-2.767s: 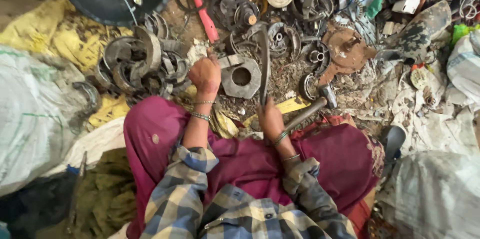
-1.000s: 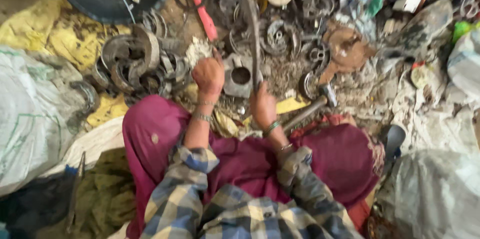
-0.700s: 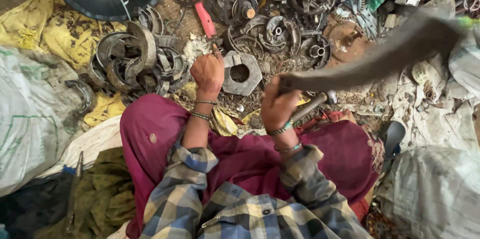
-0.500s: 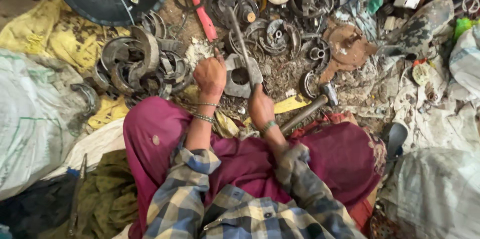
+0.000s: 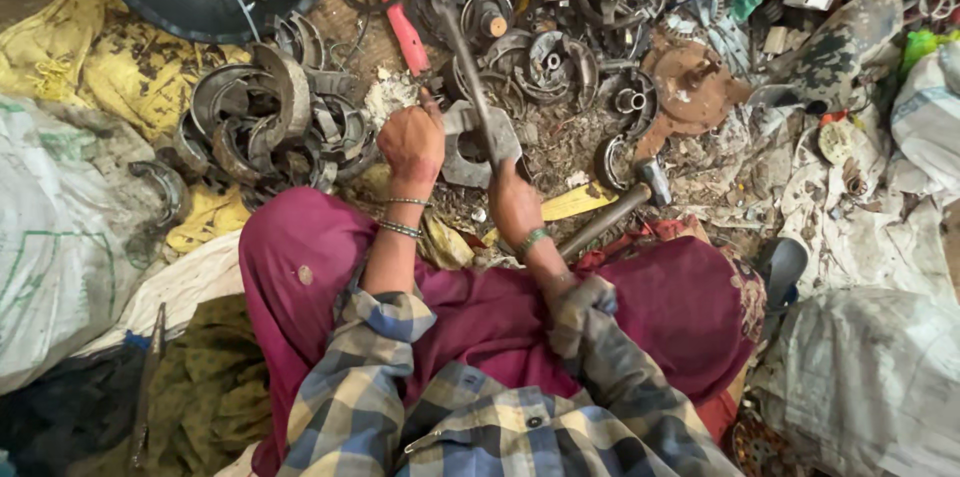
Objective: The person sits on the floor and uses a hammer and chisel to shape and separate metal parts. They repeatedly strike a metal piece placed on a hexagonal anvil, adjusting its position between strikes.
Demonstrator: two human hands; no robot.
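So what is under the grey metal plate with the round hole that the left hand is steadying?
The grey metal plate lies on dirt strewn with rusty scrap. Dark ground shows through its hole. The left hand and the right hand's rod cover parts of it; whatever sits directly beneath is hidden.

Soft, even daylight falls from above, leaving only faint shadows among the scrap on the dirt ground. No glare shows; the white woven sacks at the left and right edges look brightest. Focus is fairly sharp centrally, with wide-angle stretching and slight softness towards the corners
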